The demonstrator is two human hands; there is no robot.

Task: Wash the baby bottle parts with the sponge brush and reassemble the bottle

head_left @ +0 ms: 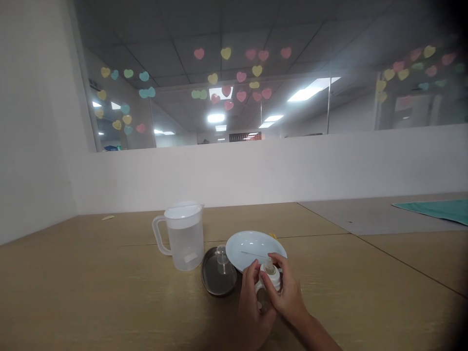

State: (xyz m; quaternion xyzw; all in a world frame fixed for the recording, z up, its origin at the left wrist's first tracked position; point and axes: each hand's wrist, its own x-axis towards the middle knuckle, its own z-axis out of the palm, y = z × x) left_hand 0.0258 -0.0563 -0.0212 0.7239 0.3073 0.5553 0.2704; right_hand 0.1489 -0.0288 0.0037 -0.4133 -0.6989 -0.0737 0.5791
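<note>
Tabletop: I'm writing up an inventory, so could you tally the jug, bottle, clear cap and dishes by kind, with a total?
Jug: 1, the translucent jug
Bottle: 1, the white-collared bottle held by the left hand and right hand
Clear cap: 1, the domed cap
Dishes: 2, the dark tray and pale bowl
Total: 5

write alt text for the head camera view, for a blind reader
Two hands hold a white-collared baby bottle at a tan table. Just beyond is a shallow white dish; to the left, a translucent pitcher and a dark tray bearing a clear domed cap.
</note>
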